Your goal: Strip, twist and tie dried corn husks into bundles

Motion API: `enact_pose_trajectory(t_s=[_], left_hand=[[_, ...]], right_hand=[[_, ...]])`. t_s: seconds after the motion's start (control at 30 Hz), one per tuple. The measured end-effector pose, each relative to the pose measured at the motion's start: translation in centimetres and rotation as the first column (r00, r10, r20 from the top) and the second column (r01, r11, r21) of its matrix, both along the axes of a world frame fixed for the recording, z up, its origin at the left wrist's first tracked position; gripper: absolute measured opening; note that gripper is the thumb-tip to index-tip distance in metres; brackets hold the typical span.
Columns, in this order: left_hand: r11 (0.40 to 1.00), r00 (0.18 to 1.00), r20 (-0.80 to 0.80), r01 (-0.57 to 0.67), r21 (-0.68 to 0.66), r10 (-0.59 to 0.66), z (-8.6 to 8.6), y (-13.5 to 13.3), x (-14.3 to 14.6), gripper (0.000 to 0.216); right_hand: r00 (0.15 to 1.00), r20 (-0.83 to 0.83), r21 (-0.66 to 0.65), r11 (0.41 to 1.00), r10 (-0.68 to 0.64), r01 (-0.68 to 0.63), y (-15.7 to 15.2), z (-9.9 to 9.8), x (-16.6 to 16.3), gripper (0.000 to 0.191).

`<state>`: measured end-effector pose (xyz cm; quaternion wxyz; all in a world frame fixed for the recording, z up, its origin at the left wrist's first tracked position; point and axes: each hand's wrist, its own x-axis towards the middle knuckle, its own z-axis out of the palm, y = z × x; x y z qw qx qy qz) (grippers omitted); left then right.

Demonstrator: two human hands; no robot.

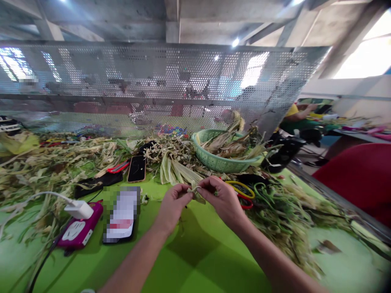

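My left hand [175, 202] and my right hand [222, 199] meet over the green table [195, 248], fingertips pinched on a small pale strip of corn husk [195, 192]. The strip is bent or twisted between them; its exact shape is partly hidden by my fingers. Just beyond, a wide pale husk [175, 169] fans out on the table. Beside my right hand lie scissors with yellow and red handles [244, 191], their blades out of sight. Behind sits a green plastic basket [214, 160] holding dried husks [226, 140].
Dry husk scraps [91, 154] cover the left back, and green fibres [277, 215] lie at right. A magenta power strip [82, 232] with a white charger [78, 209], a lit phone [124, 213] and a dark phone [137, 169] lie left. A perforated metal screen [152, 81] stands behind; a person [301, 116] sits far right.
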<state>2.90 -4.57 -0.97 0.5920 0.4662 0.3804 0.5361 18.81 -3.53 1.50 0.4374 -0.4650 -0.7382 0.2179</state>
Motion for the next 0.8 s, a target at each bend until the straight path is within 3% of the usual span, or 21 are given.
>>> enact_pose_trajectory(t_s=[0.4,0.67,0.8], left_hand=[[0.998,0.99,-0.137,-0.012,0.062,0.02,0.0,-0.1,0.1,0.031],[0.993,0.993,0.067,-0.093,-0.073,0.098,0.2,0.1,0.1,0.023],[0.981,0.975,0.14,-0.157,-0.11,0.172,0.0,0.2,0.2,0.023]], right_hand=[[0.998,0.048,0.037,0.999,-0.035,0.033,-0.1,0.0,-0.1,0.006],[0.995,-0.096,-0.054,0.998,0.036,-0.041,-0.3,-0.2,-0.8,0.014],[0.999,-0.026,0.034,0.998,0.045,-0.044,-0.4,-0.2,-1.0,0.012]])
